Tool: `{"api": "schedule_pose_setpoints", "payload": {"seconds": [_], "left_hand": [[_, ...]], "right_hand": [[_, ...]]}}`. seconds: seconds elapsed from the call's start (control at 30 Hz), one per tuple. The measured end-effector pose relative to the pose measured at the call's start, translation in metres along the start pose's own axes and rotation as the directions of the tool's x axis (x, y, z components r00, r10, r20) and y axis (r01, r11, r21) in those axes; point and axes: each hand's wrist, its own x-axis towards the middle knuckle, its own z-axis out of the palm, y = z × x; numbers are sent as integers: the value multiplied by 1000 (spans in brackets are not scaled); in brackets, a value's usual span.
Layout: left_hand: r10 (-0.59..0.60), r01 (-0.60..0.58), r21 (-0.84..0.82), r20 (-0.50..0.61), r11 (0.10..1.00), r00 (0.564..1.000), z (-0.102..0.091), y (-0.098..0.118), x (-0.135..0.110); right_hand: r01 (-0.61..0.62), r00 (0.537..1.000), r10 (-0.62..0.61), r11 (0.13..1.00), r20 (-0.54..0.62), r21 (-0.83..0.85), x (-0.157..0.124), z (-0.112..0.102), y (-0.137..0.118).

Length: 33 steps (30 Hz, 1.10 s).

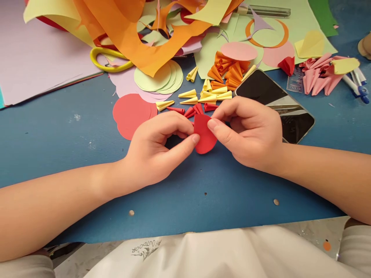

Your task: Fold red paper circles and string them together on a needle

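Both hands meet over the middle of the blue table top [72, 135]. Between them is a small red paper piece [204, 139], rounded at the bottom and curling at the top. My left hand [158, 148] pinches its left edge with thumb and forefinger. My right hand [246, 133] pinches its upper right edge, fingers curled. Just behind the hands lie a few rolled red paper cones [191, 111] and several yellow paper cones [203, 96].
Red paper circles [130, 114] lie left of the hands, pale green circles [158, 79] behind. A black phone [275, 104] sits by my right hand. Orange cones [228, 71], pink cones [317, 75], yellow-handled scissors [108, 63], pens [356, 83] and paper scraps crowd the back.
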Motion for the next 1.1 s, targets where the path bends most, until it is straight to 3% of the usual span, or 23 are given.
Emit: {"api": "schedule_pose_setpoints", "payload": {"seconds": [0.1,0.2,0.33,0.63,0.77,0.97,1.1], "left_hand": [[19,-25,57,98,998,995,-2,-2,0],[47,-47,-6,26,999,999,-4,-1,0],[-60,59,-49,-16,997,998,-4,2,-2],[-124,94,-175,-169,980,978,3,-4,-7],[-142,119,-152,-148,981,979,0,-6,-6],[-118,117,-85,-4,990,993,1,-7,-10],[-147,142,-96,-49,985,988,3,-2,-9]], "right_hand": [[45,999,-45,999,7,3,0,0,0],[55,997,-55,998,50,11,2,-3,2],[28,987,-14,996,161,-88,5,-7,3],[86,977,-59,989,204,-122,6,-9,6],[83,989,-69,990,130,-112,6,-9,12],[-36,998,36,999,54,5,2,-5,12],[-80,996,76,993,53,84,-1,0,10]]}}
